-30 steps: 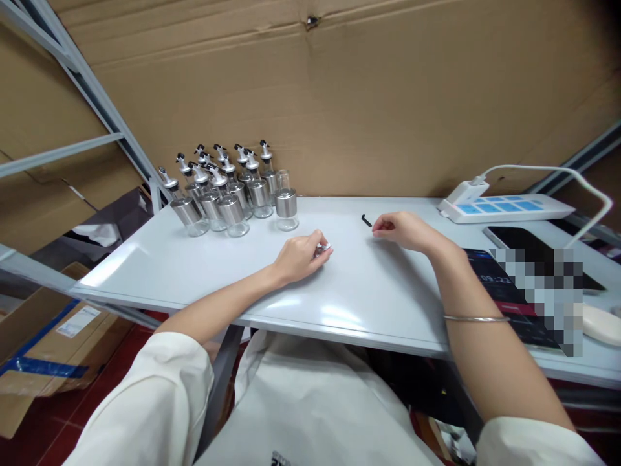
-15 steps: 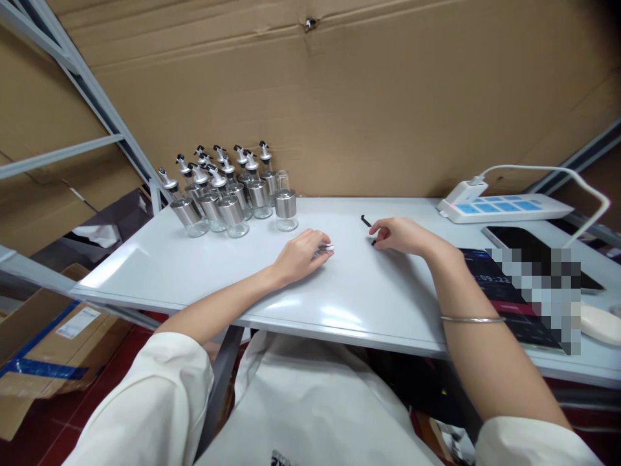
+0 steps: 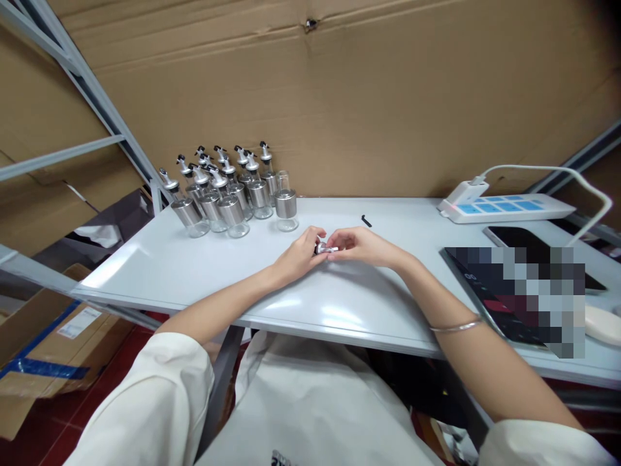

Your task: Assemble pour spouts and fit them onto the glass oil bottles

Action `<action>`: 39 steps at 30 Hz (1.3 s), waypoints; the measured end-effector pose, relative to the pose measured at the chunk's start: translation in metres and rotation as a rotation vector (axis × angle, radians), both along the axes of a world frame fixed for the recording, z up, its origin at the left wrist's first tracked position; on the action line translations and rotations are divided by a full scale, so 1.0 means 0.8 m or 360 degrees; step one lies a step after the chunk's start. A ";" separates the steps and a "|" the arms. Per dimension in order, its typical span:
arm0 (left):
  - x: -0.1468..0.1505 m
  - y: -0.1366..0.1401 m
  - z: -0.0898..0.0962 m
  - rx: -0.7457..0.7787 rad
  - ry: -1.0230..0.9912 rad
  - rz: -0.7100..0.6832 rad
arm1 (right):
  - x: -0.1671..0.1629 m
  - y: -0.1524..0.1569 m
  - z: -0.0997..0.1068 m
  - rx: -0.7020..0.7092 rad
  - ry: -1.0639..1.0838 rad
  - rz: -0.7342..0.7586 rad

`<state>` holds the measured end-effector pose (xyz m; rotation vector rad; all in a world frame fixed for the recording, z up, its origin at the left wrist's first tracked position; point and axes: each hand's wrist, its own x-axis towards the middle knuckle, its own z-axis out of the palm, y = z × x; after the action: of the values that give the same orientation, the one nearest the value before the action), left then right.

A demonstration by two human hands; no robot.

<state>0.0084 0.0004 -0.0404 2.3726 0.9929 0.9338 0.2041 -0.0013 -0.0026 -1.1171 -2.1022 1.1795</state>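
In the head view, the left hand (image 3: pixel 301 251), at the middle of the frame, pinches a silver pourer spout (image 3: pixel 326 248) between thumb and fingers, its narrow end facing right. The right hand (image 3: pixel 361 247) meets it there, fingers curled at the spout's tip; whether they pinch a part cannot be told. A small black flip cap (image 3: pixel 366 221) lies just beyond the right hand on the white table (image 3: pixel 388 310). Left of centre, an open-necked glass bottle (image 3: pixel 286 206) stands upright beside a cluster of pourer-topped bottles (image 3: pixel 231 215). A power strip (image 3: pixel 509 208) lies at right.
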 end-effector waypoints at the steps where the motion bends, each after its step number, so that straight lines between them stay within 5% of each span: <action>1: 0.000 0.001 0.000 0.0002 -0.0003 -0.0003 | -0.002 0.001 -0.002 -0.0009 0.0022 -0.0026; 11: -0.010 0.012 0.013 0.0312 0.0282 0.0195 | -0.002 0.000 0.006 0.0008 0.0163 -0.0359; 20: -0.014 0.014 0.014 0.0574 0.0353 -0.0099 | 0.005 -0.008 0.015 -0.0409 0.0096 -0.0012; 27: -0.015 0.014 0.019 0.0729 0.0317 -0.0217 | 0.002 -0.009 0.013 -0.0955 0.0485 0.0205; 34: -0.019 0.025 0.008 0.1313 0.0537 -0.0113 | -0.003 -0.012 0.009 -0.0792 0.0443 0.0393; 39: -0.017 0.021 0.010 0.1390 0.0440 0.0002 | -0.006 -0.013 0.011 -0.0677 0.0420 0.0377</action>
<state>-0.0055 0.0174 -0.0320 3.2883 0.7571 1.2416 0.1989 -0.0118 0.0061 -0.8328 -1.8638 1.8423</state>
